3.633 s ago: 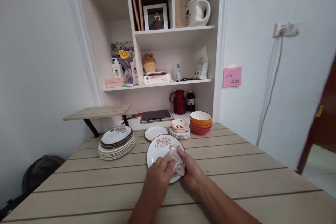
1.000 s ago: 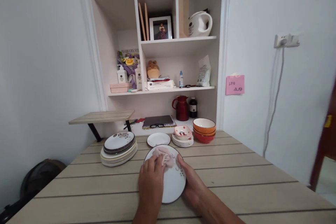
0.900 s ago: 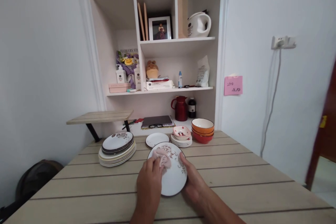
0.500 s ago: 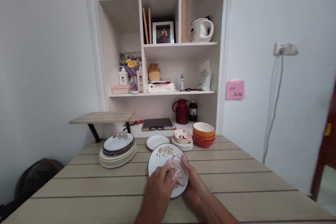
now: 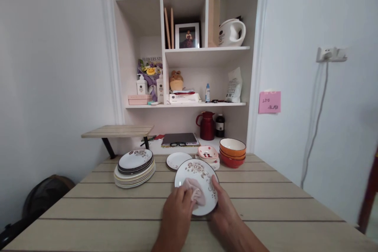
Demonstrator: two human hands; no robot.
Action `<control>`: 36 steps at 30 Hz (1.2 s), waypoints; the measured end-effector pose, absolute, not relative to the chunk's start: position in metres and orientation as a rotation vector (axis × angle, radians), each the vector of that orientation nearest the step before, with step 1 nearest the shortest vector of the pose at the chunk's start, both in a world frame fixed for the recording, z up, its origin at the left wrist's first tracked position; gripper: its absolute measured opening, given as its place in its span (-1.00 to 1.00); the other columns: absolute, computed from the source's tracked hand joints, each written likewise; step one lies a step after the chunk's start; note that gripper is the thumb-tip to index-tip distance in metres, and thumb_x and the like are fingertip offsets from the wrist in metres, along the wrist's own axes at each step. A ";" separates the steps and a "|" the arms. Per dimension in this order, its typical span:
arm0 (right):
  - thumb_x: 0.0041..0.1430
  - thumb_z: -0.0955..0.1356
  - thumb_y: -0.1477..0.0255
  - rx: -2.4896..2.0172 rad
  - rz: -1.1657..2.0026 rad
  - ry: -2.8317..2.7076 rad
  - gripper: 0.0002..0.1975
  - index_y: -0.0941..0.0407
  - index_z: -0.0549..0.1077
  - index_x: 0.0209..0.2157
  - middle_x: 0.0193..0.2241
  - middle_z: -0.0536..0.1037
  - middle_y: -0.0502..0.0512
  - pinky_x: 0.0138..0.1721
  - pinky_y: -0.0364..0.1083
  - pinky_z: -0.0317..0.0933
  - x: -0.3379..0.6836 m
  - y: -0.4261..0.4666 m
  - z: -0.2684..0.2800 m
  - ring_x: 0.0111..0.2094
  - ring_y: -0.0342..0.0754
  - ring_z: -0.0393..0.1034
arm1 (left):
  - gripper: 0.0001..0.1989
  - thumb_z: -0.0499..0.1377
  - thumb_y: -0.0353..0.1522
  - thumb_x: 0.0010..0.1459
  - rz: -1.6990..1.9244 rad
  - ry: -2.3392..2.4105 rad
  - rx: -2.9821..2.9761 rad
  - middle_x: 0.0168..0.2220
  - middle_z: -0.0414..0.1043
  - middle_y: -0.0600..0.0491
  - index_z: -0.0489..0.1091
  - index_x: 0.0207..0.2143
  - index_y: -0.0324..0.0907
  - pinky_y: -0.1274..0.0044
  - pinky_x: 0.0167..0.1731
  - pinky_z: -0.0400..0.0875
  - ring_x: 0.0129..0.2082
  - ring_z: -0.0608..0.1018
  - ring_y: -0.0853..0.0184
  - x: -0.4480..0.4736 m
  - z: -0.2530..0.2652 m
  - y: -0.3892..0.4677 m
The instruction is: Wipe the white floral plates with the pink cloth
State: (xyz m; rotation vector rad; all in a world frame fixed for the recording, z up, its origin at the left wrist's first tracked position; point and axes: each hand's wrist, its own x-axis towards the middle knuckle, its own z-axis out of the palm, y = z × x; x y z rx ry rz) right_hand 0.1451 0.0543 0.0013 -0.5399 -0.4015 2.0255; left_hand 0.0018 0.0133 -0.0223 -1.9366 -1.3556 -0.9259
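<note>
A white plate [image 5: 203, 173] with a dark rim and brown flower print is held tilted above the table. My right hand [image 5: 223, 201] grips its right edge, thumb on the face and the other fingers hidden behind. Against the plate's lower left face, my left hand [image 5: 178, 206] presses a bunched pale pink cloth [image 5: 195, 192]. Just behind the held plate lies a small white plate [image 5: 178, 160]. To the left stands a stack of plates [image 5: 135, 167], flower-printed ones on top of cream-edged ones.
Behind the held plate are small pink-rimmed bowls [image 5: 208, 152] on small plates, and orange and red bowls [image 5: 232, 151] are stacked to their right. A low wooden riser [image 5: 118, 131] stands at the back left. A laptop [image 5: 179, 139], glasses and a red jug [image 5: 207, 126] sit farther back.
The plate has tilted up a little and shifted slightly right in my right hand. My left hand has moved the cloth toward the plate's left side. The whole view has shifted slightly.
</note>
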 end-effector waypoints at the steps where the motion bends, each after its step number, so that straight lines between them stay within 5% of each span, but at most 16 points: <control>1: 0.13 0.30 0.10 -0.543 2.013 -0.405 -0.51 0.23 0.47 -0.12 -0.30 0.63 0.24 -0.16 0.06 0.31 0.147 0.055 0.002 -0.27 0.10 0.52 | -0.73 0.19 -0.46 0.08 -0.906 -1.301 -1.976 -0.18 0.45 0.02 0.39 -0.12 -0.13 0.48 -0.30 0.47 -0.26 0.50 0.29 0.005 -0.024 0.012; 6: 0.06 0.35 0.07 -0.615 2.003 -0.502 -0.49 0.26 0.49 -0.19 -0.32 0.63 0.26 -0.25 -0.02 0.34 0.145 0.049 0.001 -0.32 0.08 0.52 | -0.67 0.21 -0.44 0.06 -0.848 -1.219 -2.040 -0.13 0.45 0.00 0.36 -0.08 -0.11 0.47 -0.30 0.49 -0.25 0.51 0.27 0.012 -0.024 0.007; 19: 0.10 0.35 0.15 -0.500 2.103 -0.486 -0.48 0.27 0.45 -0.05 -0.25 0.62 0.29 -0.06 0.04 0.28 0.126 0.039 -0.004 -0.21 0.10 0.51 | -0.73 0.16 -0.44 0.12 -0.910 -1.455 -1.699 -0.20 0.41 -0.01 0.39 -0.09 -0.14 0.46 -0.29 0.41 -0.25 0.47 0.28 -0.019 -0.013 0.019; 27: 0.04 0.36 0.09 -0.475 1.979 -0.491 -0.47 0.21 0.47 -0.08 -0.19 0.61 0.24 -0.12 0.05 0.29 0.148 0.054 0.004 -0.17 0.12 0.49 | -0.71 0.15 -0.45 0.11 -0.849 -1.312 -2.015 -0.15 0.43 0.02 0.36 -0.08 -0.09 0.49 -0.26 0.46 -0.22 0.49 0.30 -0.004 -0.023 0.012; 33: 0.07 0.35 0.09 -0.503 2.047 -0.480 -0.52 0.28 0.51 -0.28 -0.39 0.62 0.26 -0.26 -0.03 0.32 0.134 0.044 0.002 -0.37 0.05 0.51 | -0.68 0.14 -0.41 0.14 -0.817 -1.132 -2.030 -0.13 0.43 -0.02 0.35 -0.02 -0.11 0.44 -0.23 0.47 -0.20 0.49 0.26 0.000 -0.025 0.010; 36: 0.10 0.35 0.15 -0.476 2.075 -0.502 -0.54 0.29 0.51 -0.21 -0.36 0.63 0.26 -0.19 -0.03 0.32 0.123 0.037 -0.001 -0.38 0.02 0.51 | -0.69 0.12 -0.42 0.16 -0.827 -1.133 -1.925 -0.14 0.43 -0.03 0.36 -0.02 -0.11 0.43 -0.23 0.45 -0.20 0.49 0.26 -0.004 -0.023 0.014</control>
